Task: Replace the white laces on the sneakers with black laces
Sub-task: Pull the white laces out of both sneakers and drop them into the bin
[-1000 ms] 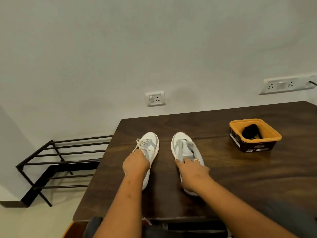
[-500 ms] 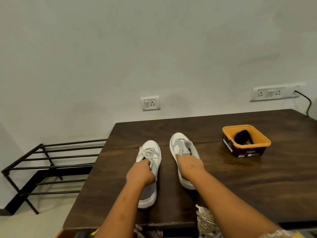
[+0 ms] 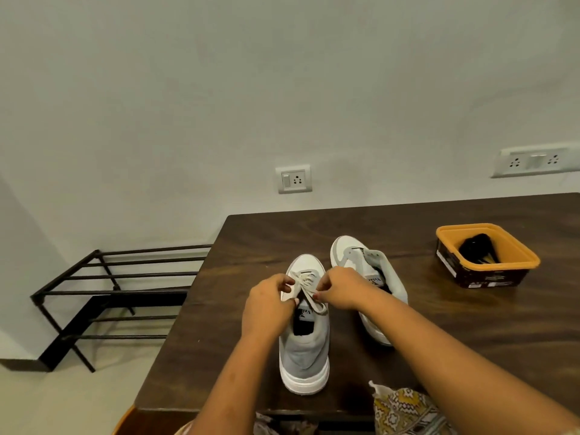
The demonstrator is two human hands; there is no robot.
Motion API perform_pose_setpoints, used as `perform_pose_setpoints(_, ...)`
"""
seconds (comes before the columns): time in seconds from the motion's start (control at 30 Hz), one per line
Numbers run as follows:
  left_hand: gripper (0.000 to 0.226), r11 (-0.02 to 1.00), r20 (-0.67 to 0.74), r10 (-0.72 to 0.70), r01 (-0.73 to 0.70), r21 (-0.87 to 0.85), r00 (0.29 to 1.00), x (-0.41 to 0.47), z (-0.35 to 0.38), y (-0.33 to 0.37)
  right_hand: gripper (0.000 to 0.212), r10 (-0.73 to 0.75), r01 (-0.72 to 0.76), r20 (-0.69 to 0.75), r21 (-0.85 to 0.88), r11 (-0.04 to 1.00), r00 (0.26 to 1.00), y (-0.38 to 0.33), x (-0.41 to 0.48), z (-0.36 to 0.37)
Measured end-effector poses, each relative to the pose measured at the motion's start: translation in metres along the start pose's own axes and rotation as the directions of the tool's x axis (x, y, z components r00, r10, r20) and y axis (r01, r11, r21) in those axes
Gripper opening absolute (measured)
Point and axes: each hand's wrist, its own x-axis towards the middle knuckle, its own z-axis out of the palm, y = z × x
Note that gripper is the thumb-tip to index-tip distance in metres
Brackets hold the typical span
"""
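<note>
On the desk (image 3: 219, 340), I see the left hand (image 3: 266, 309) and right hand (image 3: 340, 290) each pinching the white laces (image 3: 306, 282) of the near sneaker (image 3: 304, 353). The second sneaker (image 3: 386, 277) stands just beside it. Black laces (image 3: 477, 246) lie in an orange tub (image 3: 527, 262) well apart.

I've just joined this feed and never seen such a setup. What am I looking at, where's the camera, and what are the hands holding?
No machine here: a person works bare-handed, and the one camera sits on their head, looking forward and down. Two sneakers stand on the table. The left hand and right hand each pinch the white lace on the laced sneaker. The other sneaker shows no lace. The black laces lie in the orange tub to the right.
</note>
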Motion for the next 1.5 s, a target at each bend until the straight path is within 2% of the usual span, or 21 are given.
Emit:
perform_pose_setpoints(0.17, 0.033, 0.995, -0.063, 0.078, -0.074, 0.069, 0.995, 0.004, 0.019, 0.002, 0.003, -0.024, 0.024, -0.020, 0.031, 0.999, 1.000, 0.002, 0.012, 0.000)
perform_pose_setpoints(0.23, 0.032, 0.994, -0.088, 0.096, -0.090, 0.064, 0.992, 0.006, 0.026, 0.002, 0.019, -0.033, 0.035, -0.037, 0.051, 0.998, 0.999, 0.006, 0.014, -0.002)
perform_pose_setpoints(0.3, 0.030, 0.994, -0.118, 0.106, -0.101, 0.048, 0.987, 0.005, 0.029, 0.000, 0.019, -0.068, 0.073, -0.051, 0.089, 0.993, 0.996, 0.008, 0.014, -0.003)
perform_pose_setpoints(0.37, 0.031, 0.995, -0.142, 0.102, -0.102, 0.003, 0.985, 0.005, 0.031, -0.002, 0.017, -0.110, 0.133, -0.098, 0.265, 0.955, 0.989, 0.010, 0.013, -0.005)
perform_pose_setpoints(0.43, 0.030, 0.995, -0.156, 0.087, -0.094, -0.039, 0.984, 0.004, 0.033, -0.005, 0.022, -0.118, 0.181, -0.145, 0.576, 0.797, 0.982, 0.006, 0.008, -0.011)
perform_pose_setpoints(0.5, 0.027, 0.991, -0.174, 0.051, -0.071, -0.112, 0.983, 0.002, 0.034, -0.009, 0.020, -0.102, 0.210, -0.184, 0.827, 0.521, 0.978, -0.002, 0.001, -0.022)
perform_pose_setpoints(0.6, 0.024, 0.981, -0.197, -0.008, -0.030, -0.189, 0.980, 0.000, 0.040, -0.016, 0.019, -0.026, 0.244, -0.243, 0.969, 0.036, 0.970, -0.009, -0.008, -0.037)
perform_pose_setpoints(0.63, 0.025, 0.980, -0.209, -0.013, -0.029, -0.199, 0.978, 0.001, 0.043, -0.017, 0.018, 0.000, 0.240, -0.240, 0.969, -0.065, 0.971, -0.009, -0.010, -0.040)
perform_pose_setpoints(0.67, 0.025, 0.979, -0.223, -0.013, -0.033, -0.200, 0.975, 0.002, 0.045, -0.016, 0.018, 0.020, 0.236, -0.235, 0.968, -0.079, 0.972, -0.007, -0.011, -0.041)
perform_pose_setpoints(0.7, 0.025, 0.979, -0.237, -0.010, -0.038, -0.198, 0.972, 0.003, 0.047, -0.014, 0.017, 0.034, 0.245, -0.245, 0.969, 0.027, 0.969, -0.004, -0.011, -0.040)
perform_pose_setpoints(0.73, 0.024, 0.980, -0.248, -0.011, -0.039, -0.197, 0.969, 0.002, 0.048, -0.013, 0.016, 0.033, 0.262, -0.277, 0.936, 0.234, 0.960, -0.001, -0.010, -0.037)
perform_pose_setpoints(0.8, 0.023, 0.979, -0.268, -0.007, -0.048, -0.199, 0.963, 0.001, 0.050, -0.011, 0.011, -0.053, 0.309, -0.365, 0.693, 0.651, 0.930, 0.007, -0.003, -0.029)
perform_pose_setpoints(0.87, 0.022, 0.980, -0.271, 0.008, -0.062, -0.191, 0.962, 0.001, 0.049, -0.012, 0.008, -0.180, 0.312, -0.323, 0.424, 0.850, 0.929, 0.014, 0.004, -0.021)
perform_pose_setpoints(0.93, 0.021, 0.982, -0.250, 0.048, -0.091, -0.166, 0.967, 0.004, 0.049, -0.013, 0.004, -0.238, 0.268, -0.146, 0.248, 0.931, 0.960, 0.016, 0.007, -0.014)
perform_pose_setpoints(1.03, 0.018, 0.976, -0.174, 0.104, -0.134, -0.170, 0.979, 0.010, 0.050, -0.016, 0.024, -0.236, 0.229, 0.037, 0.141, 0.963, 0.971, 0.015, 0.007, -0.005)
perform_pose_setpoints(1.17, 0.007, 0.973, -0.086, 0.130, -0.144, -0.178, 0.988, 0.015, 0.049, -0.013, 0.033, -0.241, 0.237, 0.014, 0.121, 0.964, 0.970, 0.013, 0.009, -0.002)
perform_pose_setpoints(1.23, 0.016, 0.968, -0.049, 0.104, -0.113, -0.222, 0.993, 0.019, 0.047, -0.009, 0.035, -0.233, 0.229, 0.016, 0.135, 0.964, 0.972, 0.014, 0.011, -0.001)
perform_pose_setpoints(1.3, 0.030, 0.944, -0.035, 0.045, -0.054, -0.325, 0.998, 0.022, 0.045, -0.004, 0.019, -0.228, 0.232, -0.045, 0.126, 0.965, 0.973, 0.014, 0.014, -0.001)
perform_pose_setpoints(1.33, 0.033, 0.924, -0.024, 0.001, -0.010, -0.381, 1.000, 0.024, 0.044, -0.002, 0.009, -0.222, 0.232, -0.079, 0.158, 0.960, 0.972, 0.014, 0.015, -0.001)
perform_pose_setpoints(1.43, 0.029, 0.848, 0.060, -0.136, 0.148, -0.510, 0.989, 0.022, 0.039, 0.008, 0.031, -0.164, 0.191, -0.102, 0.387, 0.902, 0.981, 0.012, 0.018, -0.001)
perform_pose_setpoints(1.5, 0.034, 0.762, 0.171, -0.166, 0.236, -0.603, 0.971, 0.021, 0.034, 0.014, 0.036, -0.128, 0.144, -0.073, 0.662, 0.735, 0.989, 0.008, 0.018, -0.002)
